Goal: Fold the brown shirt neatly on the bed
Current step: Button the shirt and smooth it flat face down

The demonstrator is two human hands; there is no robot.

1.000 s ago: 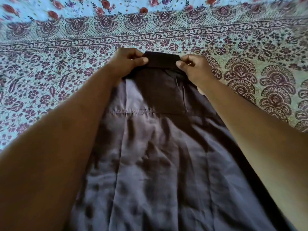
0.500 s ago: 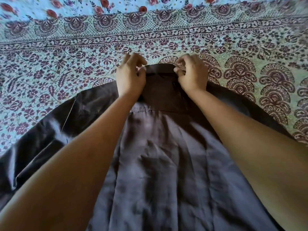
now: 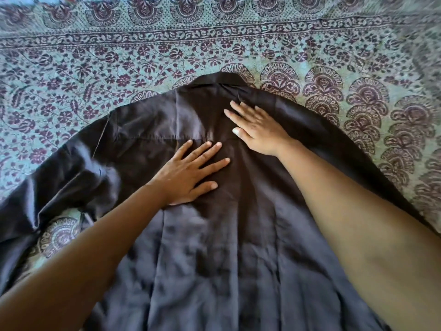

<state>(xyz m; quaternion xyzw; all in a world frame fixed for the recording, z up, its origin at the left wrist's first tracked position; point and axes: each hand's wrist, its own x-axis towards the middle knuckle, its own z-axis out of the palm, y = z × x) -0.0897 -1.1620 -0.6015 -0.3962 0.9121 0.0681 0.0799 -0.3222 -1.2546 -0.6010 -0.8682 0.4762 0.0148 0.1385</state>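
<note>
Brown shirt [image 3: 214,235] spread out flat on the bed, back side up, collar [image 3: 222,82] at the far end, hem running out of view at the near edge. Dark, slightly glossy cloth, creased in long vertical lines down the lower half. One sleeve [image 3: 59,177] trailing off to the left, rumpled and folded over itself, a patch of bedcover showing through beneath it. Right shoulder edge sloping away under the right forearm.

Left hand [image 3: 191,173] flat on the middle of the back, palm down, fingers spread wide, gripping nothing. Right hand [image 3: 257,130] just beyond it, nearer the collar, also palm down and splayed, pressing the cloth, holding nothing. Both hands close together, not touching. Small puckers in the fabric just past the right fingertips, below the collar. A horizontal seam crossing the shirt at about the level of the left fingertips.

Printed bedcover [image 3: 119,68] all round: pale blue-green ground, maroon flowers and vines, a banded border with fan-shaped motifs across the far side and down the right.
</note>
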